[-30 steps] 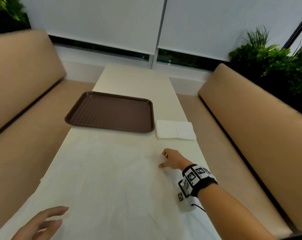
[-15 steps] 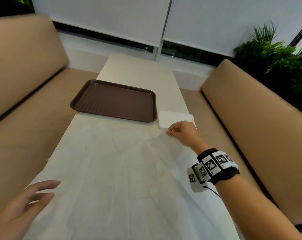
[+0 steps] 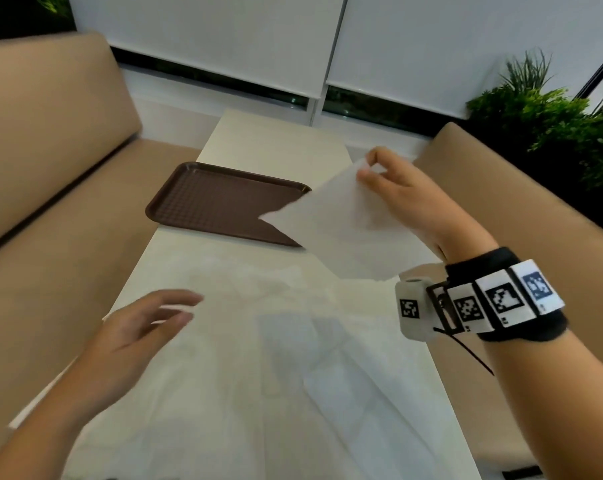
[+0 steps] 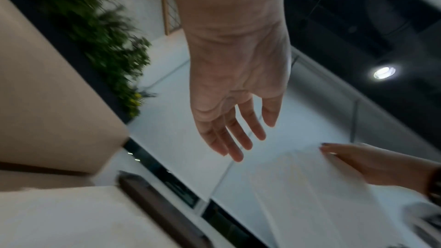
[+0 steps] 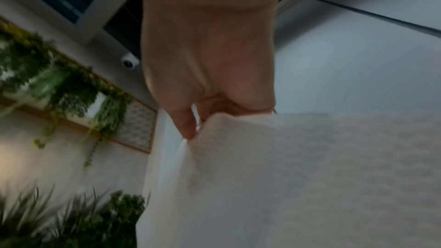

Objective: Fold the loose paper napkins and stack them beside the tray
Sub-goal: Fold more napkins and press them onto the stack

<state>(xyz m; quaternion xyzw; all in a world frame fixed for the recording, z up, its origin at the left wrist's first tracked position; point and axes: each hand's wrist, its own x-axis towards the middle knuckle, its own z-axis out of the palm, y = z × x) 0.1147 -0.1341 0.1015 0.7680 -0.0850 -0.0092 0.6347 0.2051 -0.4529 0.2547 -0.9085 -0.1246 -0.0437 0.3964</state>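
Two hands show from the head view: the right hand (image 3: 402, 199) pinches a corner of a white napkin (image 3: 341, 226) lifted above the table (image 3: 272, 140), its sheet hiding the near right corner of the brown tray (image 3: 220, 202), while the left hand (image 3: 134, 337) hovers with fingers loosely spread over more flattened napkins (image 3: 293, 368), holding nothing. Left wrist view confirms the bare palm and straight fingers (image 4: 235, 139). Right wrist view is blurred, showing only the thumb (image 5: 183, 122) pressed on the napkin's edge, other fingertips hidden.
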